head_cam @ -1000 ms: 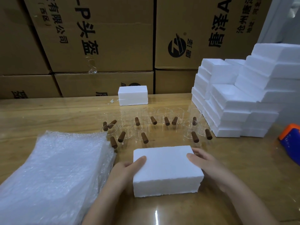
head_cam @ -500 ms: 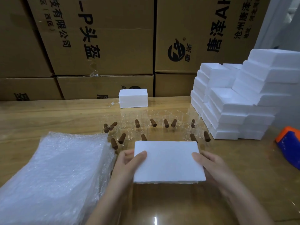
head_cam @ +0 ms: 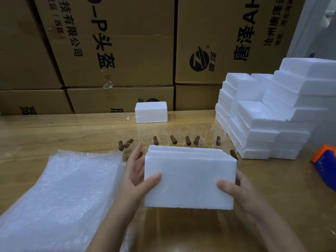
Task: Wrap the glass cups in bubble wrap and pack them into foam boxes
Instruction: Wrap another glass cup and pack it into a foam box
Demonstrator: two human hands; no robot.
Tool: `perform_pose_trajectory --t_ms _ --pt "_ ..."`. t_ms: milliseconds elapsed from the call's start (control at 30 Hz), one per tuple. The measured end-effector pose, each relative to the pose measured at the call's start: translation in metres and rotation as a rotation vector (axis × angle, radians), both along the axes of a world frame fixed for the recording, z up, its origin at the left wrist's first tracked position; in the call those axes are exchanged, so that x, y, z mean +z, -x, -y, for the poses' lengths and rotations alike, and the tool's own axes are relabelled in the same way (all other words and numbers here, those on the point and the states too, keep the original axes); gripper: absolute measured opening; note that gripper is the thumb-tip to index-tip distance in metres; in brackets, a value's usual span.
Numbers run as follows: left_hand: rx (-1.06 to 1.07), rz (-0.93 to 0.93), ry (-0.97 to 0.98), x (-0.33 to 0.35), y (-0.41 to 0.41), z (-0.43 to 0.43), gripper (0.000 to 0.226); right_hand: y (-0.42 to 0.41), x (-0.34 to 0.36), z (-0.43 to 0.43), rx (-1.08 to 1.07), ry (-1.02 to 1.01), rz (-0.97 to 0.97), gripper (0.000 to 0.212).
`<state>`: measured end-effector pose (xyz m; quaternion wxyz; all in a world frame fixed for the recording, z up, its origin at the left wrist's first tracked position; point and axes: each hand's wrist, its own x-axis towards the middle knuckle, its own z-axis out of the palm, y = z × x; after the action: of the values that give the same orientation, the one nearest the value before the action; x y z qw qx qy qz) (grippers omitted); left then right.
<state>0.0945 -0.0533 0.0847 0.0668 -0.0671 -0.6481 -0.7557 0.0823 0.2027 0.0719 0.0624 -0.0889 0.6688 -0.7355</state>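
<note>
I hold a white foam box [head_cam: 189, 180] above the table, tilted so one broad face points at me. My left hand [head_cam: 138, 177] grips its left end and my right hand [head_cam: 234, 190] grips its right end, thumbs on the near face. Behind it stand several clear glass cups with brown wooden handles [head_cam: 173, 139], partly hidden by the box. A stack of bubble wrap sheets [head_cam: 61, 193] lies at my left.
A wooden table [head_cam: 54, 131] carries one closed foam box [head_cam: 151, 112] at the back and a tall pile of foam boxes [head_cam: 269, 115] at the right. An orange and blue object [head_cam: 325, 164] sits at the right edge. Cardboard cartons [head_cam: 112, 51] wall off the back.
Both hands have lifted the foam box off the table and tipped it up toward me. It now covers the nearer cups.
</note>
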Motion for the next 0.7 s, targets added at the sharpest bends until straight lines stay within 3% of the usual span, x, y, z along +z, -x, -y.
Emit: perform_pose_trajectory --t_ms 67,133,200,233,300,367,567,700 --pt "0.102 -0.105 0.336 0.006 0.000 0.001 0.074 0.005 0.002 0.003 -0.030 0.035 0.044 0.080" --pt "0.337 -0.500 0.871 0.016 0.004 0.000 0.055 0.014 0.004 0.007 -0.063 0.049 0.122 0.072" --pt "0.384 -0.931 1.233 0.022 0.010 -0.006 0.044 0.024 0.006 0.011 -0.081 0.091 0.237 0.065" --pt "0.337 -1.051 1.373 0.024 0.013 -0.010 0.046 0.029 0.009 0.013 -0.083 0.113 0.284 0.064" --pt "0.242 -1.090 1.617 0.026 0.020 -0.016 0.064 0.038 0.017 0.017 -0.075 0.146 0.327 0.065" --pt "0.249 -1.051 1.753 0.028 0.030 -0.018 0.076 0.047 0.025 0.019 -0.054 0.156 0.334 0.064" --pt "0.315 -1.150 1.862 0.045 0.064 -0.018 0.056 0.073 0.034 0.021 0.011 0.132 0.341 0.066" --pt "0.260 -1.160 1.897 0.066 0.083 -0.013 0.063 0.090 0.036 0.018 0.079 0.152 0.357 0.067"
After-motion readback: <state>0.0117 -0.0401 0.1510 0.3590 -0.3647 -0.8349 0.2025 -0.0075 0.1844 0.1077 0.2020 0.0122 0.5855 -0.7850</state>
